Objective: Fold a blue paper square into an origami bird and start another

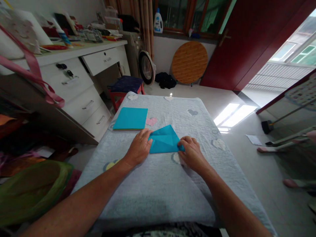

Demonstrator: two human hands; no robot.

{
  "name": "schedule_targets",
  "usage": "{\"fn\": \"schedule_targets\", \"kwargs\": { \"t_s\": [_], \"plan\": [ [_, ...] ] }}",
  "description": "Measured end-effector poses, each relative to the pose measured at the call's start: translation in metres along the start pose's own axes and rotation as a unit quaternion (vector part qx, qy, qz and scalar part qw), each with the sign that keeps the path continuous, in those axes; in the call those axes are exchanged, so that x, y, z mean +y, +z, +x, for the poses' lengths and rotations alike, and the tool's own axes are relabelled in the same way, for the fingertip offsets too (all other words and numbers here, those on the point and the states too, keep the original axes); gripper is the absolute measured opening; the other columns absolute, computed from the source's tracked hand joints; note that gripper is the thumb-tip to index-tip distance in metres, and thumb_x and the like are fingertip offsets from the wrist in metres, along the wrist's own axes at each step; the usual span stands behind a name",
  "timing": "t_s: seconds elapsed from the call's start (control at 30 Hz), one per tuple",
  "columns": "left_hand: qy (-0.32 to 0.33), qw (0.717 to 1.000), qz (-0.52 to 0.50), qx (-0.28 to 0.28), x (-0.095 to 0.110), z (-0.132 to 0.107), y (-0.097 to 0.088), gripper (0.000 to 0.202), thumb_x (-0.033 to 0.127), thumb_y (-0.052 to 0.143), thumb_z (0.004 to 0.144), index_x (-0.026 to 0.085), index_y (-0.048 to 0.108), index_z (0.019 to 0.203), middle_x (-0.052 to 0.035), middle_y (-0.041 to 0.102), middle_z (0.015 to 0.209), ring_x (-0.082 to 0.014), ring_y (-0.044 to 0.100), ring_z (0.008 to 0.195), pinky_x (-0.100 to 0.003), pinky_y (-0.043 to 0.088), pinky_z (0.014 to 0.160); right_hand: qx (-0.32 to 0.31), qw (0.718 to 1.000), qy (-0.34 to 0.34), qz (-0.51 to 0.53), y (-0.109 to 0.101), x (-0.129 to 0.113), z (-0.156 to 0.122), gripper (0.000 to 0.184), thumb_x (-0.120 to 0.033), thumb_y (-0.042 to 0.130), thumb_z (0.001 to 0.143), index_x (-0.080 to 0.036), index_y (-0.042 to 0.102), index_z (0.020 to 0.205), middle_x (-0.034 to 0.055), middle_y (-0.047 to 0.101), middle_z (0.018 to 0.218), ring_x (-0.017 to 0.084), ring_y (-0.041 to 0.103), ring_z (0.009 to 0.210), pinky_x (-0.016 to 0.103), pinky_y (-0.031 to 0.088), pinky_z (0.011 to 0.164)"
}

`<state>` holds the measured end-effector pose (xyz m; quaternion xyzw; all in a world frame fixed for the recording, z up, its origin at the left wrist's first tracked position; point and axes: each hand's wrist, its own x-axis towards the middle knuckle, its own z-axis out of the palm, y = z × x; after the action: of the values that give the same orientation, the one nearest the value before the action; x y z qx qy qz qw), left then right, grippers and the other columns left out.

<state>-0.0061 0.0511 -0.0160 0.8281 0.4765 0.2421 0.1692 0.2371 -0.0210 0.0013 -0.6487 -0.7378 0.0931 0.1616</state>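
A folded sheet of blue origami paper (pixel 164 141) with crease lines lies in front of me, its peak pointing away. My left hand (pixel 140 146) holds the sheet's left edge, fingers together and thumb against the paper. At the right corner, my right hand (pixel 190 148) pinches the paper between thumb and fingers, and a small bit of it is curled up there. Part of each paper edge is hidden under the fingers. Beyond my left hand rests a square stack of blue paper (pixel 130 118).
A pale cloth with heart prints covers the table (pixel 158 191). A stool (pixel 125 85) stands past its far left corner. White drawers (pixel 84 102) line the left side, with a green basket (pixel 34 187) nearer me. A round wooden board (pixel 189 62) leans against the far wall.
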Motion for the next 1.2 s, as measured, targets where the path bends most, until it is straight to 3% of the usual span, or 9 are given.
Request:
{"fn": "schedule_targets", "kwargs": {
  "t_s": [0.1,0.27,0.4,0.53,0.73,0.9,1.03,1.2],
  "plan": [
    [-0.007,0.999,-0.044,0.012,0.002,0.0,-0.006,0.04,0.027,0.04,0.095,0.012,0.057,0.128,-0.0142,0.057,0.133,-0.0252,0.052,0.127,-0.044,0.039,0.112,0.019,1.0,-0.012,0.012,0.006,0.002,0.0,0.013,-0.01,0.062,0.081,-0.021,0.066,0.087,0.0092,0.061,0.108,0.027,0.053,0.103,0.043,0.044,0.09],
    [-0.034,0.988,-0.151,0.016,0.005,0.001,-0.015,0.033,0.033,0.049,0.091,0.018,0.067,0.115,-0.009,0.067,0.117,-0.0235,0.063,0.111,-0.041,0.048,0.101,0.069,0.995,-0.063,0.041,0.006,0.005,-0.001,0.019,-0.009,0.05,0.088,-0.022,0.062,0.083,0.0065,0.061,0.093,0.021,0.057,0.088,0.033,0.047,0.079],
    [-0.059,0.966,-0.244,-0.053,0.004,0.0,-0.016,0.029,0.034,0.056,0.086,0.019,0.074,0.103,-0.007,0.074,0.105,-0.0237,0.068,0.1,-0.041,0.051,0.096,0.131,0.985,-0.049,0.097,0.005,0.011,-0.002,0.021,-0.011,0.042,0.091,-0.022,0.059,0.082,0.0041,0.06,0.083,0.018,0.058,0.075,0.029,0.046,0.071],
    [-0.078,0.95,-0.292,-0.073,0.004,-0.001,-0.014,0.027,0.035,0.06,0.083,0.019,0.076,0.097,-0.0066,0.076,0.101,-0.024,0.069,0.096,-0.041,0.052,0.094,0.167,0.973,-0.063,0.148,0.006,0.015,-0.001,0.021,-0.01,0.041,0.089,-0.022,0.059,0.089,0.0067,0.064,0.093,0.019,0.061,0.084,0.031,0.05,0.077],
    [-0.087,0.951,-0.295,-0.019,0.01,-0.004,-0.012,0.038,0.038,0.062,0.085,0.016,0.072,0.114,-0.0108,0.073,0.117,-0.0276,0.066,0.109,-0.046,0.048,0.101,0.121,0.976,-0.14,0.115,0.008,0.001,-0.004,0.035,-0.009,0.048,0.088,-0.023,0.059,0.119,0.0101,0.064,0.113,0.026,0.059,0.104,0.043,0.051,0.093],
    [-0.033,0.964,-0.264,-0.03,0.019,-0.009,-0.01,0.046,0.033,0.063,0.084,0.017,0.064,0.128,-0.0106,0.066,0.126,-0.0255,0.063,0.115,-0.042,0.049,0.102,0.128,0.973,-0.155,0.114,0.014,-0.012,-0.008,0.055,-0.011,0.046,0.091,-0.028,0.044,0.143,0.0112,0.056,0.132,0.025,0.058,0.116,0.043,0.054,0.096],
    [0.024,0.976,-0.211,-0.047,0.027,-0.015,-0.008,0.056,0.018,0.056,0.083,0.02,0.054,0.14,-0.0093,0.062,0.126,-0.0215,0.061,0.116,-0.038,0.048,0.104,0.12,0.976,-0.167,0.067,0.02,-0.014,-0.008,0.051,-0.007,0.041,0.093,-0.027,0.052,0.139,0.0111,0.055,0.139,0.024,0.061,0.113,0.042,0.054,0.096],
    [0.041,0.986,-0.16,-0.033,0.028,-0.018,-0.007,0.063,0.006,0.046,0.079,0.02,0.054,0.14,-0.0088,0.061,0.125,-0.02,0.059,0.117,-0.036,0.046,0.107,0.107,0.977,-0.159,0.09,0.022,-0.006,-0.005,0.041,-0.006,0.04,0.093,-0.023,0.066,0.119,0.0107,0.067,0.116,0.022,0.065,0.108,0.039,0.055,0.095]
  ]
}}
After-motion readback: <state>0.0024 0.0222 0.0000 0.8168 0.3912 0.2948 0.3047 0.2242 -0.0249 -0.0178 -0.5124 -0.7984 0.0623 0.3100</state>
